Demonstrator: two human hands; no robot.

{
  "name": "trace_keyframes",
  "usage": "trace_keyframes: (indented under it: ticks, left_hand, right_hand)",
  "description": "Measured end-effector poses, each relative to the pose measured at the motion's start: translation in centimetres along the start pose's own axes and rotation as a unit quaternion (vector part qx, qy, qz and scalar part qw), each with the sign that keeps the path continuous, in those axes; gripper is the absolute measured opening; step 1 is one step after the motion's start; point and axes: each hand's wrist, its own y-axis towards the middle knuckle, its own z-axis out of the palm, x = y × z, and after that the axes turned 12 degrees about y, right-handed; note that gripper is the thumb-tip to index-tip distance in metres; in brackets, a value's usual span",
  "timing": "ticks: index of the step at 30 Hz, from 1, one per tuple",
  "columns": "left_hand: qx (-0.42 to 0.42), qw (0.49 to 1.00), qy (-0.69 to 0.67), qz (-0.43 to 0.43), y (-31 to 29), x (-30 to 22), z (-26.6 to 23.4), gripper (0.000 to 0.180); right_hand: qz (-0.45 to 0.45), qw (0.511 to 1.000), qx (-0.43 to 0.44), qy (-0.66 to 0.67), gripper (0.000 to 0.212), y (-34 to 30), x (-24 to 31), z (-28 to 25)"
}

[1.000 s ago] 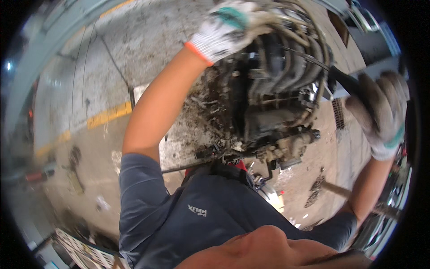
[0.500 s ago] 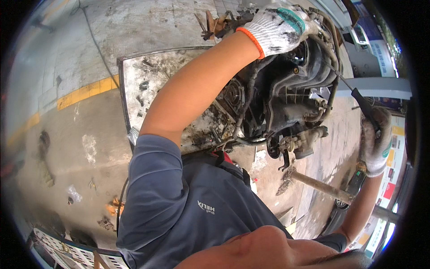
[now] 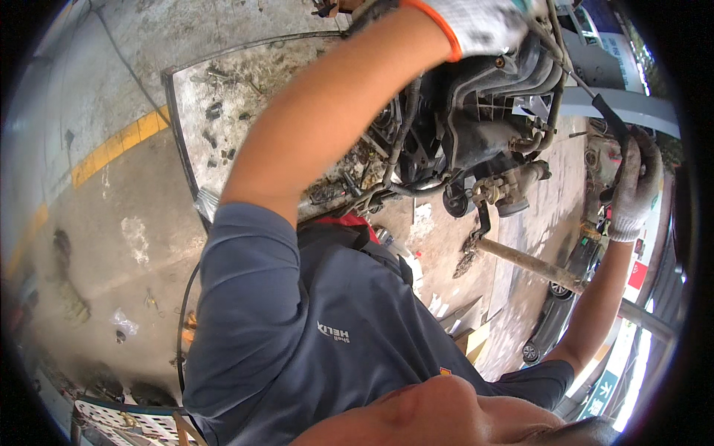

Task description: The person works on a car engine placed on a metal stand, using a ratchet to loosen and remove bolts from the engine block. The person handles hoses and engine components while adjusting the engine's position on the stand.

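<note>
A dirty engine with black plastic intake parts and hoses rests on a grimy metal-edged bench top. My left hand, in a white knit glove with an orange cuff, reaches over the engine's far side. Its fingers are partly cut off by the upper edge and blurred. Out to the right, my right hand wears a soiled white glove and is closed round the black handle of a long screwdriver. The thin shaft slants up-left to a hose by my left hand; its tip is hidden.
A brownish pipe-like bar runs below the engine on the right. A throttle-body-like metal part juts from the engine's near side. Parked dark cars stand beyond. A perforated white panel sits at lower left.
My view has shifted, so the engine and both hands sit higher in the picture. My left hand is now partly out of view. The right hand keeps hold of the screwdriver.
</note>
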Motion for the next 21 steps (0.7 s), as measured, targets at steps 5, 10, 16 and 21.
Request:
trace_keyframes:
  ticks: [5, 10, 16, 21]
  left_hand:
    - [-0.03, 0.999, -0.01, 0.031, 2.0, -10.4, 0.9, 0.034]
    - [-0.163, 0.984, -0.066, -0.032, 4.3, -16.4, 6.5, 0.029]
    - [-0.003, 0.982, -0.164, 0.094, 6.5, -15.0, 6.9, 0.019]
    - [-0.091, 0.988, -0.105, 0.066, 7.3, -15.0, 6.9, 0.024]
  right_hand:
    - [0.315, 0.904, -0.06, 0.282, 0.046, -0.4, 2.3, 0.5]
    - [0.284, 0.899, 0.093, 0.32, 0.06, 1.0, 4.6, -1.7]
    - [0.281, 0.947, 0.118, 0.103, 0.052, -3.4, 5.5, -5.2]
    - [0.25, 0.927, 0.228, 0.161, 0.059, -2.7, 12.2, -4.0]
